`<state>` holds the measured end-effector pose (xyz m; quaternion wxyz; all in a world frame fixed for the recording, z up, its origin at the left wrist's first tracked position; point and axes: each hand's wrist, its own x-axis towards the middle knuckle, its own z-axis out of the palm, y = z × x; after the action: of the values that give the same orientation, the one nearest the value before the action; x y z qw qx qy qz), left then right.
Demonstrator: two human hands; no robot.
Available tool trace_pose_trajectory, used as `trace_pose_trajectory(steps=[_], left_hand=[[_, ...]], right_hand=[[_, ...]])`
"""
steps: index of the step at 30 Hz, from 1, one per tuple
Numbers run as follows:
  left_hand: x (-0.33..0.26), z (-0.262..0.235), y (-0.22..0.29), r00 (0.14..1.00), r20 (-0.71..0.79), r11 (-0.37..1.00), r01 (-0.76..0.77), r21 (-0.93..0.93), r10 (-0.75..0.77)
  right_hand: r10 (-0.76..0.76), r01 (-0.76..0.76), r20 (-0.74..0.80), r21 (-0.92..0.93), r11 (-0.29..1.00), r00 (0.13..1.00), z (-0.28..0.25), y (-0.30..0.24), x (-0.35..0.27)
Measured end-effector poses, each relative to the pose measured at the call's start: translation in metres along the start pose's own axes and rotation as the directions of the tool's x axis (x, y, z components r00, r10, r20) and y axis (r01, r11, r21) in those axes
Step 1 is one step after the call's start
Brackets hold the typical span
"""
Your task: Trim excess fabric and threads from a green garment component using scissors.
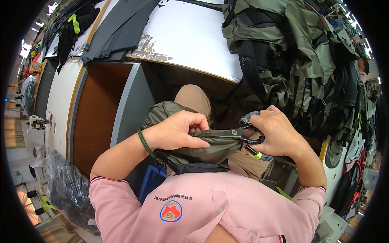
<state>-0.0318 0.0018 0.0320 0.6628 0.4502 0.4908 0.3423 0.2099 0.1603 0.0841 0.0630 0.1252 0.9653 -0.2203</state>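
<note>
My right hand (277,131) is closed round the handles of black scissors (227,134), whose grips are wrapped in grey cloth. The blades point left and lie along the upper edge of an olive-green fabric piece (202,156) on my lap. My left hand (178,131) pinches that fabric between thumb and fingers close to the blade tips. Black trim runs along the fabric's lower edge. What the blades touch at their tips is partly hidden by my left fingers.
A white worktable (194,36) with a worn edge stands ahead, bearing a stack of dark grey sheets (121,28). Olive and black backpacks (291,52) pile up at the right. Below the table is an open compartment (99,109). A clear plastic bag (71,186) hangs at the left.
</note>
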Motion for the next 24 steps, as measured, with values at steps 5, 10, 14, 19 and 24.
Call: trace_pose_trajectory(steps=[5,10,14,19,24], left_hand=[[-0.001,0.000,0.000,1.000,-0.010,0.999,-0.017,0.034,0.017],[-0.002,0.000,0.002,1.000,-0.006,0.998,-0.015,0.057,0.015],[-0.002,0.002,0.000,0.999,-0.028,0.997,-0.034,0.067,0.036],[-0.004,0.010,-0.003,0.927,-0.186,0.918,-0.264,0.296,0.326],[-0.014,0.016,-0.016,0.675,-0.166,0.553,-0.411,0.724,0.719]], right_hand=[[-0.009,0.008,-0.026,-0.041,0.999,1.000,0.007,0.003,-0.002],[-0.009,0.007,-0.045,-0.047,0.999,0.999,0.011,0.005,-0.004],[0.016,0.012,-0.133,0.208,0.978,0.991,0.011,0.005,0.003],[0.050,0.004,-0.077,0.589,0.808,0.996,0.039,-0.001,0.009],[-0.053,0.128,-0.155,0.529,0.839,0.987,0.044,-0.007,0.006]])
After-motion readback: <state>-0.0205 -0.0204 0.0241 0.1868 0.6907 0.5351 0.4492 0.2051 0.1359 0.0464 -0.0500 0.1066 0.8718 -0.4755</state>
